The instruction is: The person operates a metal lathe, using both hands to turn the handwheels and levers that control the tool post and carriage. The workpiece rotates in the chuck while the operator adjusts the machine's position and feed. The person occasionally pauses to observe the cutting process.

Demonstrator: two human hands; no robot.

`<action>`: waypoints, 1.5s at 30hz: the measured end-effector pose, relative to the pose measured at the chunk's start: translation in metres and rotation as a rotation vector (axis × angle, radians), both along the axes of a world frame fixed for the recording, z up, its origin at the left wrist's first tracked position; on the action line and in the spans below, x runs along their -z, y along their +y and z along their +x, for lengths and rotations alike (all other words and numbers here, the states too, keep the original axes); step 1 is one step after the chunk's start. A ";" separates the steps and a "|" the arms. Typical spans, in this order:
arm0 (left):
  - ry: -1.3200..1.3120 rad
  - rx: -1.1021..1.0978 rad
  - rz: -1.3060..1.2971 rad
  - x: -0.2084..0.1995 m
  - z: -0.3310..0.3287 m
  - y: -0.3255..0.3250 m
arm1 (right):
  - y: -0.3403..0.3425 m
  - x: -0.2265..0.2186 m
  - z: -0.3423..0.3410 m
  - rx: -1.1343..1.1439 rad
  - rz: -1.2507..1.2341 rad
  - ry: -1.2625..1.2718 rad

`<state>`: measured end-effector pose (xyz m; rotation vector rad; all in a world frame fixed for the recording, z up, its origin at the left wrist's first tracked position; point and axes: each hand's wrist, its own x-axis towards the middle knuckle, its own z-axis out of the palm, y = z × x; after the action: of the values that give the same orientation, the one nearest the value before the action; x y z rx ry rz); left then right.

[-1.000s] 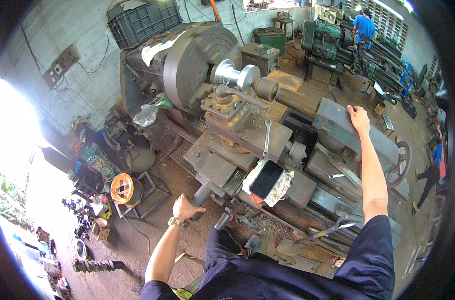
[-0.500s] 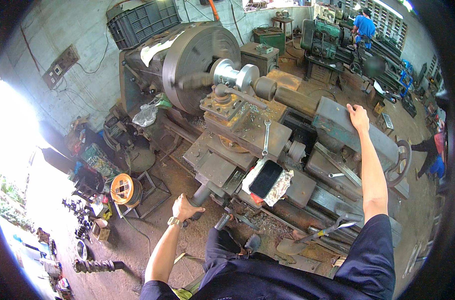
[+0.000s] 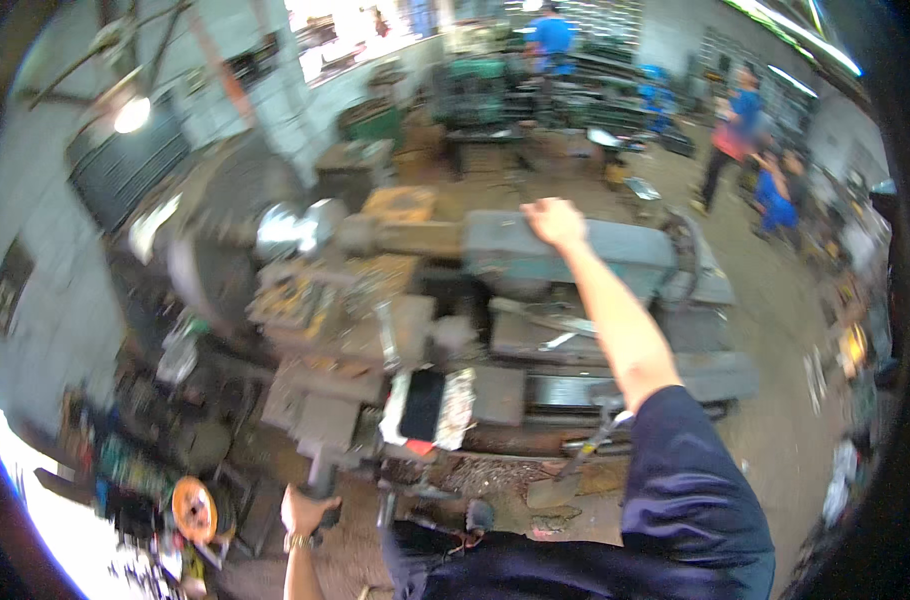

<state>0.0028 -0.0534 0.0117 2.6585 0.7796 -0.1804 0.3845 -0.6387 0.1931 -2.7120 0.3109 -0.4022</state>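
Observation:
I stand at a large metal lathe. My left hand (image 3: pixel 305 510) is low at its near side, wrapped around a dark handle (image 3: pixel 324 475) below the cross slide; blur softens the fingers. My right arm reaches forward, and my right hand (image 3: pixel 553 220) rests on the grey-green tailstock (image 3: pixel 620 245), fingers bent at its far edge. A shiny metal workpiece (image 3: pixel 287 232) sits between the big round chuck (image 3: pixel 210 265), smeared by motion, and the tailstock's centre. A wrench (image 3: pixel 387 337) lies on the carriage. Beside it, a black phone (image 3: pixel 421 405) lies on a pale cloth (image 3: pixel 457 412).
A shovel (image 3: pixel 565 485) leans against the lathe bed's near side. An orange-faced reel (image 3: pixel 195 510) stands on the floor at left. People in blue are farther off: one (image 3: pixel 552 38) at a back machine, others (image 3: pixel 740 125) at right. A lit lamp (image 3: pixel 131 114) hangs upper left.
My view has swung right, so the lathe sits farther left and more people show at right. Both hands keep their places on the handle and the tailstock.

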 end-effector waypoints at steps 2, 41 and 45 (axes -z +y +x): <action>0.001 -0.024 -0.040 0.006 0.000 0.002 | -0.002 0.001 0.003 0.023 0.006 -0.006; -0.009 -0.003 0.010 0.018 -0.001 0.011 | -0.003 0.003 0.008 0.037 0.034 0.010; -0.014 -0.010 -0.003 0.015 -0.001 0.010 | -0.003 0.003 0.008 0.035 0.046 0.019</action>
<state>0.0021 -0.0438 -0.0033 2.6492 0.7878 -0.1598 0.3926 -0.6420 0.1899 -2.6697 0.3683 -0.3750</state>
